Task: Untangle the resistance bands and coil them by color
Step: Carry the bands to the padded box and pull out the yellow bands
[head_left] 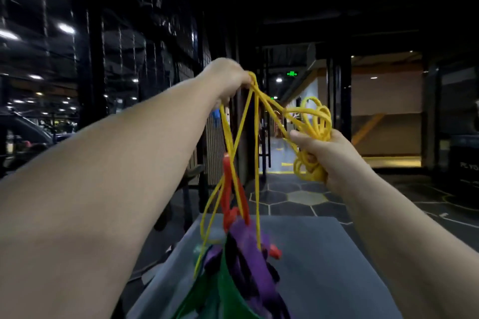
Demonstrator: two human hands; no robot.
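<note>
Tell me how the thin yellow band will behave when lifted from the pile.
Probably floppy: the thin yellow rubber band drapes in long strands from the left hand. Likely light, since its loops bunch easily in the right hand. It may snag; strands cross the flat red band.

The thin yellow rubber resistance band [256, 124] was a plain bright yellow in every strand and loop. The flat red rubber band [227, 189] was orange-red, the wide purple rubber band [248, 248] deep violet, and the broad green rubber band [225, 290] dark green. The padded bench top [324, 254] was flat grey. The dark tiled floor [280, 197] bore pale-lined hexagons, one of them yellowish.
</note>
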